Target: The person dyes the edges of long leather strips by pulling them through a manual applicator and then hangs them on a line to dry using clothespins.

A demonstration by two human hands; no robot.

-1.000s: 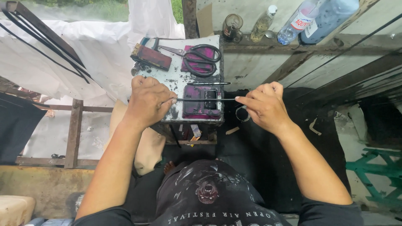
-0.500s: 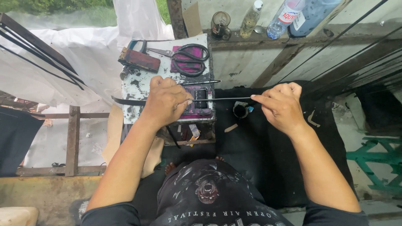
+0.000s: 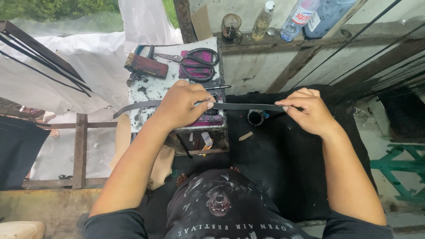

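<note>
- Rough wooden beams and a grey wall backed a small, stained work block [image 3: 155,88] that stood in front of the seated person, with white sheeting [image 3: 88,57] spread to the left.
- A long dark strap [image 3: 248,106] ran level across the scene, stretched between both hands above the near edge of the block; its left end stuck out past the left hand.
- The left hand [image 3: 183,106] was closed over the strap, fingers [image 3: 201,99] curled down around it and the thumb tucked against it.
- The right hand [image 3: 307,110] pinched the strap's right end, fingertips [image 3: 285,104] pressed together on it, the other fingers bent loosely.
- Black scissors [image 3: 199,64] lay on a purple pad [image 3: 197,66] at the far side of the block, well apart from the hands.
- A reddish-brown brick-shaped block [image 3: 146,65] lay beside the scissors.
- A glass jar [image 3: 231,27] and bottles [image 3: 301,17] stood on the ledge behind.
- A small black cup [image 3: 256,117] sat just under the strap, on black cloth [image 3: 283,168].
</note>
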